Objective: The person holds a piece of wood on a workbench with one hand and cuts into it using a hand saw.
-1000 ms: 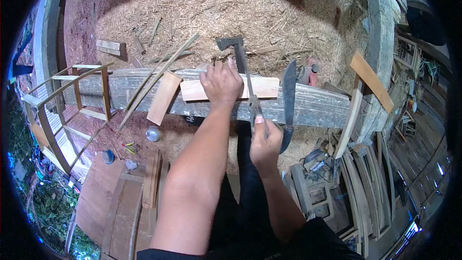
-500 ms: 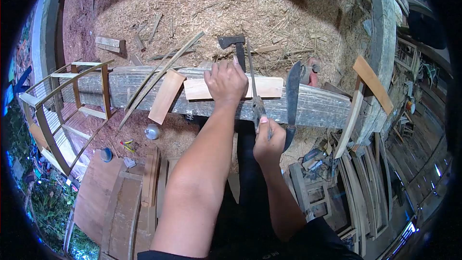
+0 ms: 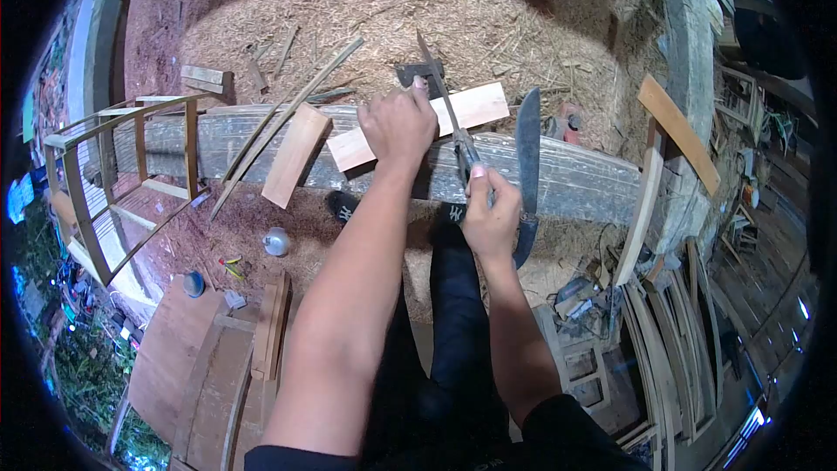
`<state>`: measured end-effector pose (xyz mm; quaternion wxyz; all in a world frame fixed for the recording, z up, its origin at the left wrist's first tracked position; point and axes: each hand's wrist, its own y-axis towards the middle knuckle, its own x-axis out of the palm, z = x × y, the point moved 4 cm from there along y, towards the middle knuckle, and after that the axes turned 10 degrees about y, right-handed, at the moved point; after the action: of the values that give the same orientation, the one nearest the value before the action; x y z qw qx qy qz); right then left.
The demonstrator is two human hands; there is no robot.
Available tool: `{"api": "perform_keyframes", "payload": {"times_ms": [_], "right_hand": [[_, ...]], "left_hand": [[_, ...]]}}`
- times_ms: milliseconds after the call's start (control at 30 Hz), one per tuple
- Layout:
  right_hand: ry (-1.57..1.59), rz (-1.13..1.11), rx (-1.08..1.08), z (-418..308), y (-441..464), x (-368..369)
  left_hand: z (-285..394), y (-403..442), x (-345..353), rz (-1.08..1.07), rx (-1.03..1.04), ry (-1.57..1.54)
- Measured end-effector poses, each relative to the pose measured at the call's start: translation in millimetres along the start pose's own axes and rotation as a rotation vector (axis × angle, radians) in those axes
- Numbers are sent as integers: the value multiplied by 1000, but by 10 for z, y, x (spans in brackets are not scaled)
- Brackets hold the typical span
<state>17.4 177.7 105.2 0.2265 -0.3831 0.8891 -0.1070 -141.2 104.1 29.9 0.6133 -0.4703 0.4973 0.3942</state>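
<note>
A pale wooden board [image 3: 475,108] lies tilted across the grey log beam [image 3: 575,176], its right end raised away from me. My left hand [image 3: 398,125] is closed over the board's middle and presses on it. In my right hand [image 3: 491,211] is the handle of a narrow saw [image 3: 443,87], whose blade crosses the board just right of my left hand and points away. Behind my left hand, an axe head [image 3: 410,72] shows in part. A large dark knife [image 3: 527,144] lies on the beam to the right. Another pale board [image 3: 297,155] rests at the left.
A slatted wooden frame [image 3: 190,144] stands at the left end of the beam. Long thin strips [image 3: 292,113] lean across the beam. A curved board [image 3: 680,135] sits at the right post. Curved wooden pieces [image 3: 667,340] are stacked at lower right. Shavings cover the ground.
The board has turned, its right end swinging away from me and its left end staying near. The saw now leans to the left, and both hands have moved with them.
</note>
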Motion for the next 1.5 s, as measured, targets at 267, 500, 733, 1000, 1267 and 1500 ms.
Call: {"api": "perform_keyframes", "payload": {"times_ms": [267,500,733,1000,1267,1500], "right_hand": [[2,-151,38,-162,-49,-66],[144,-266,239,376,-36,-39],[249,-256,257,145,-221,-345],[69,-205,266,-238,-424,-592],[-12,-175,151,-405,-122,-532],[139,-189,382,-251,-134,-487]], "left_hand": [[21,56,68,-64,-146,-20],[68,56,10,-55,-196,-37],[54,54,62,-49,-224,-58],[43,77,90,-44,-193,-26],[218,351,-26,-302,-152,29],[216,317,36,-38,-120,-16]]}}
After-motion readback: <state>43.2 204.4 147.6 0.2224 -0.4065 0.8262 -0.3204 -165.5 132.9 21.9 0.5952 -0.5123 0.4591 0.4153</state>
